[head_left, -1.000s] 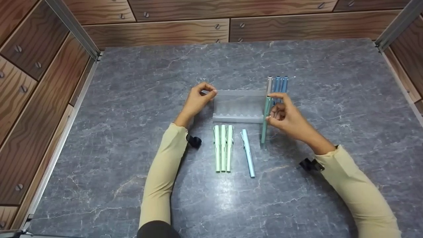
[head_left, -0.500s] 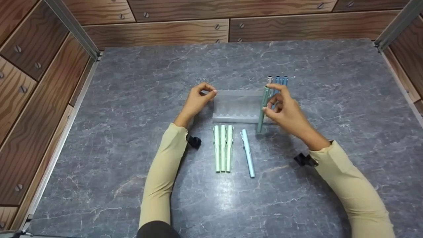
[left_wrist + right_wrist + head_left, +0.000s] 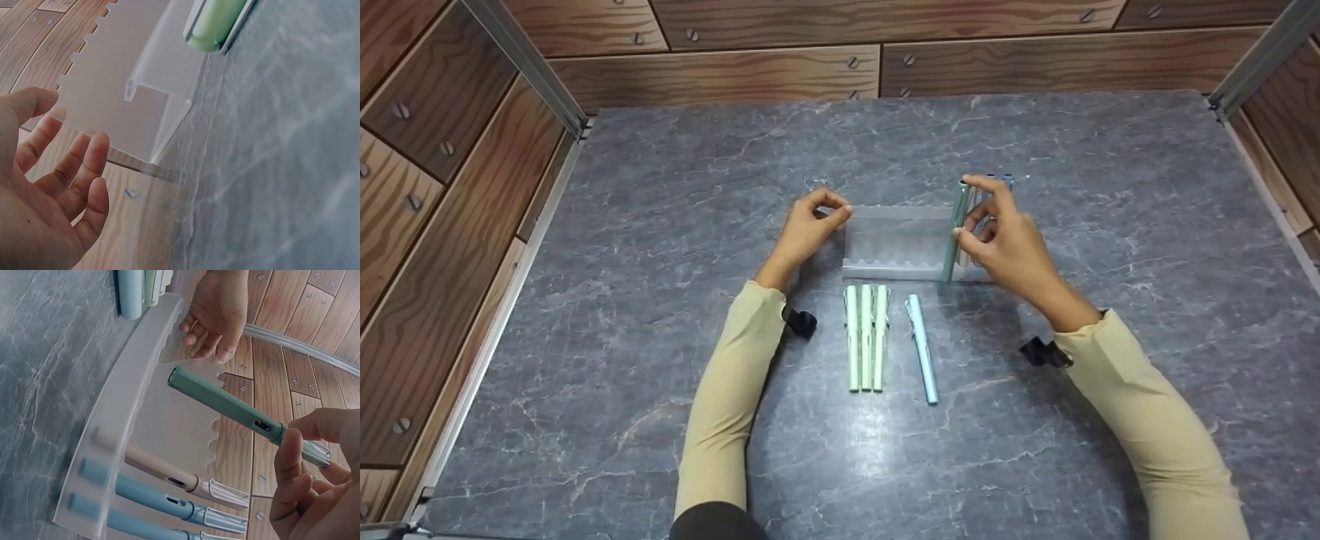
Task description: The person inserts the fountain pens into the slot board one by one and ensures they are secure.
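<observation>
My left hand [image 3: 808, 232] pinches the upper left corner of a clear plastic pen stand [image 3: 889, 238] between thumb and index finger. My right hand [image 3: 1011, 238] holds a dark green pen [image 3: 225, 402] near its clipped cap end. That pen slants over the stand's right part, apart from the stand's front lip in the right wrist view. Beside it, a beige pen [image 3: 160, 468] and two blue pens [image 3: 152, 498] lie in the stand's slots. In the head view my right hand partly hides them.
Several pens lie on the grey marbled tabletop [image 3: 660, 465] in front of the stand: three light green pens [image 3: 867, 337] side by side and a light blue pen [image 3: 922, 349] to their right. Wood-patterned walls [image 3: 720, 75] bound the table at the back and sides.
My right hand has moved left and away from me with the dark green pen, from the stand's right end to over its slots. My left hand has stayed at the corner.
</observation>
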{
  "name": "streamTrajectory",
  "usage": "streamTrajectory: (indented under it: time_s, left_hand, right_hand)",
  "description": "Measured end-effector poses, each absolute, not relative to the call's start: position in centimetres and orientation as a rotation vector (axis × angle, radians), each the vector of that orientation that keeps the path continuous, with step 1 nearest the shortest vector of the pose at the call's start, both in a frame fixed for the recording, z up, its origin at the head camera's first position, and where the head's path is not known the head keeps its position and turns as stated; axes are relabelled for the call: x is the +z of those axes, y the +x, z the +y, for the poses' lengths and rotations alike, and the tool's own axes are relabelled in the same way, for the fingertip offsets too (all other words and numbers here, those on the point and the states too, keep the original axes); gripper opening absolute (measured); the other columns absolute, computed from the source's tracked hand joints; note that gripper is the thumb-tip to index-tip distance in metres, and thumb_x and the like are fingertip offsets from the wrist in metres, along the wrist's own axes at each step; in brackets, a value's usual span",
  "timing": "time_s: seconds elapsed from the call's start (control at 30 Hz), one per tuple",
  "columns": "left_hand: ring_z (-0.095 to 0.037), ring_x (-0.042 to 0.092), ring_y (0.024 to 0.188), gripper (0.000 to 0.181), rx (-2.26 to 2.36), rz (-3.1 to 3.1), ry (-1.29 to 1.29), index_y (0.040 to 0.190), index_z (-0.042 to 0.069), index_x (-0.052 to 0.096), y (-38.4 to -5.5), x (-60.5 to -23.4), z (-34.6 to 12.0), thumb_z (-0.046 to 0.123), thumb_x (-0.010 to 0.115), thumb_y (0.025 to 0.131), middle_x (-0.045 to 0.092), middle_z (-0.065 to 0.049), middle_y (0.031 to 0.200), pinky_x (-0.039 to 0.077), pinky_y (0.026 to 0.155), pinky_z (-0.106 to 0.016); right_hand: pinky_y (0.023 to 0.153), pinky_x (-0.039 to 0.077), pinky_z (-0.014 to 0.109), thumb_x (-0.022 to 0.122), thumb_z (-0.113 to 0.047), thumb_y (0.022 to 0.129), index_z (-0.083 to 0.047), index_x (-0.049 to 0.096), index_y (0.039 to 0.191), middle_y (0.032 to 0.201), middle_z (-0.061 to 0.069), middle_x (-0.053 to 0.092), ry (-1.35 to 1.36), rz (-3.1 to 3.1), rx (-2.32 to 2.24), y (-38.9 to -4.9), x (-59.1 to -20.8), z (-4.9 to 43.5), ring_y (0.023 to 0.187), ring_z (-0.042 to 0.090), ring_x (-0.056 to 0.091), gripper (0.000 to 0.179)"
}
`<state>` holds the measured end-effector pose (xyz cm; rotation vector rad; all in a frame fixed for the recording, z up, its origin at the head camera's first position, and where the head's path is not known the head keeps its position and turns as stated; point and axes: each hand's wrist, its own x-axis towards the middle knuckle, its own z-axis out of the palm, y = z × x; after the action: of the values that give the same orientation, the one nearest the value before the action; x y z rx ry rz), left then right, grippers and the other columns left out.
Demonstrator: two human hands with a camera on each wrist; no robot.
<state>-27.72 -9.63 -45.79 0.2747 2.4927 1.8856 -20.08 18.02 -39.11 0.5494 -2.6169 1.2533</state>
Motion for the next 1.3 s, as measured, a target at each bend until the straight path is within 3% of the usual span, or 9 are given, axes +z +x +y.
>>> streamTrajectory:
  time_s: [0.33, 0.57, 0.73, 0.93, 1.3]
  left_hand:
    - [-0.041, 0.065, 0.084, 0.019, 1.870, 2.477, 0.292, 0.102, 0.003, 0.066, -27.6, -45.4, -9.7, 0.019, 0.066, 0.092, 0.064, -0.009, 0.099, 0.049, 0.065, -0.022]
    - [-0.041, 0.065, 0.082, 0.019, 1.891, 2.480, 0.288, 0.100, 0.001, 0.066, -27.6, -45.3, -9.7, 0.017, 0.067, 0.091, 0.064, -0.007, 0.096, 0.048, 0.063, -0.019]
    - [-0.042, 0.065, 0.083, 0.018, 1.884, 2.478, 0.285, 0.100, 0.002, 0.066, -27.6, -45.4, -9.7, 0.017, 0.067, 0.091, 0.064, -0.008, 0.096, 0.047, 0.063, -0.019]
    - [-0.041, 0.065, 0.083, 0.019, 1.877, 2.480, 0.276, 0.100, 0.002, 0.066, -27.7, -45.6, -9.7, 0.018, 0.067, 0.091, 0.064, -0.008, 0.097, 0.048, 0.063, -0.020]
    - [-0.041, 0.065, 0.083, 0.018, 1.866, 2.484, 0.288, 0.100, 0.002, 0.066, -27.6, -45.6, -9.8, 0.018, 0.067, 0.091, 0.064, -0.008, 0.098, 0.049, 0.065, -0.020]
  right_hand:
    - [0.045, 0.037, 0.016, 0.066, -0.004, 0.088, -0.015, 0.039, 0.139, 0.082, 0.008, 0.064, 0.485, -2.559, 1.107, -20.9, -39.5, 18.0, 0.052, 0.002, 0.049, 0.059]
    - [0.045, 0.037, 0.016, 0.065, -0.004, 0.088, -0.016, 0.038, 0.138, 0.084, 0.010, 0.065, 0.457, -2.559, 1.032, -21.5, -40.1, 18.0, 0.055, 0.013, 0.053, 0.058]
    - [0.045, 0.035, 0.016, 0.067, -0.005, 0.087, -0.015, 0.039, 0.137, 0.084, 0.011, 0.067, 0.440, -2.541, 1.000, -21.7, -40.5, 17.9, 0.056, 0.013, 0.054, 0.058]
    - [0.050, 0.036, 0.025, 0.069, -0.006, 0.085, -0.012, 0.043, 0.135, 0.084, 0.009, 0.068, 0.432, -2.531, 0.930, -21.9, -41.0, 17.7, 0.056, 0.016, 0.057, 0.057]
    - [0.046, 0.030, 0.031, 0.067, -0.007, 0.085, -0.010, 0.043, 0.136, 0.081, 0.009, 0.069, 0.460, -2.534, 0.821, -22.1, -41.8, 17.5, 0.048, 0.011, 0.039, 0.057]
